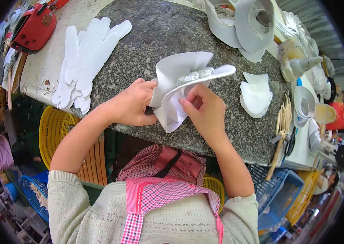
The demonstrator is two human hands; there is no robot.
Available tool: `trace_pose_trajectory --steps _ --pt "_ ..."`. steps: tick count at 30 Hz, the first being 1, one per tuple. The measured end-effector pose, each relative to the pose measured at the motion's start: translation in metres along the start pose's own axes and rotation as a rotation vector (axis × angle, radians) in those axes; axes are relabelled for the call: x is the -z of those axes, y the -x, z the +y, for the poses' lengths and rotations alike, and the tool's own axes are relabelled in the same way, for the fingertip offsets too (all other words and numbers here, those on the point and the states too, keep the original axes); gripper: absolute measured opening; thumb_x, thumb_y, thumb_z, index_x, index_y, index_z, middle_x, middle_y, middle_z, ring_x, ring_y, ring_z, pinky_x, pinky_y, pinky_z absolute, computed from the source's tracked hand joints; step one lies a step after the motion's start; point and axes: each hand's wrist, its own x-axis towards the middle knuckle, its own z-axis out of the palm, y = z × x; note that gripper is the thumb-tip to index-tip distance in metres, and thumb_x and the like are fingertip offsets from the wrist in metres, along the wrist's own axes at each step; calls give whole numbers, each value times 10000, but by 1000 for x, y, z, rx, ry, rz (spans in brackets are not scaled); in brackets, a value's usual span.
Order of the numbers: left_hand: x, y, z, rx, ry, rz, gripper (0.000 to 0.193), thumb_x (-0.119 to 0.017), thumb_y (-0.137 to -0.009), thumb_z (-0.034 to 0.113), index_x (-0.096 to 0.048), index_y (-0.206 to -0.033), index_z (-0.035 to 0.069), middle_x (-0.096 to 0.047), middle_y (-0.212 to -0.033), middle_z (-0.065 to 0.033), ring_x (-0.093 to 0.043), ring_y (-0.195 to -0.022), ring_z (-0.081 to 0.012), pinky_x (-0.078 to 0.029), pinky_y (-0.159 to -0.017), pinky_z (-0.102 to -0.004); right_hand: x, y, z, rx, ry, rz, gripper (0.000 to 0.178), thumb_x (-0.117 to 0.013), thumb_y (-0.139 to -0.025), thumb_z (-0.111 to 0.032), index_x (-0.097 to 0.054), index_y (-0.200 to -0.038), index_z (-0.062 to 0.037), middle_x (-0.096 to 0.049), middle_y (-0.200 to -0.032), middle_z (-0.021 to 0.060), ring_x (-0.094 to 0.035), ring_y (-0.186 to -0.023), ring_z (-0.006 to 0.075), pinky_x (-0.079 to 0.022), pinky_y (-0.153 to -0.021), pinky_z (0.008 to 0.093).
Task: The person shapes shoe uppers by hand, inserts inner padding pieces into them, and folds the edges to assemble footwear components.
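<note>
Surface: grey speckled slab (139, 61), workshop around it, baskets below its near edge.
Piece (164, 87): white, curved, folded into a standing form; held just above the slab near its near edge; a crinkled silvery lump (194, 76) sits in the fold.
Left hand (138, 101): fingers and thumb closed on the piece's left edge.
Right hand (205, 110): curled at the piece's near panel, thumb close to forefinger; can't tell if it pinches the material.
Left of piece: fanned pile of long white strips (92, 57); red box (35, 28) beyond.
Right of piece: small stack of white cutouts (256, 96), apart from the hands.
Far right: white curved parts (255, 30), grouped.
Right edge: bundle of sticks (284, 118).
Below: yellow basket (52, 130) left, blue basket (287, 185) right.
</note>
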Motion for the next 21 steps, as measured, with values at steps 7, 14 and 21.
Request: trace_pose_trajectory --steps 7,14,21 --pt "4 -6 5 -14 -69 -54 260 -651 -640 165 -603 -889 107 -602 -866 -41 -512 -951 -210 -340 -787 -355 -2 -4 4 -215 -309 83 290 -751 -715 -152 -592 -924 -30 -652 -732 60 -591 -600 145 -464 -564 269" --pt "4 -8 4 5 -95 -91 260 -654 -627 169 -613 -878 117 -589 -869 -39 -516 -934 -205 -334 -780 -346 -4 -3 -10 -318 -140 28 220 -728 -721 -231 -666 -824 -47 -667 -712 55 -637 -643 181 -479 -600 308" --pt "1 -9 -4 -32 -15 -58 251 -662 -623 171 -636 -869 128 -596 -910 -36 -518 -967 -196 -329 -783 -344 8 3 6 -135 -556 -91 144 -718 -707 -38 -578 -701 -4 -639 -783 82 -590 -689 160 -458 -649 280"
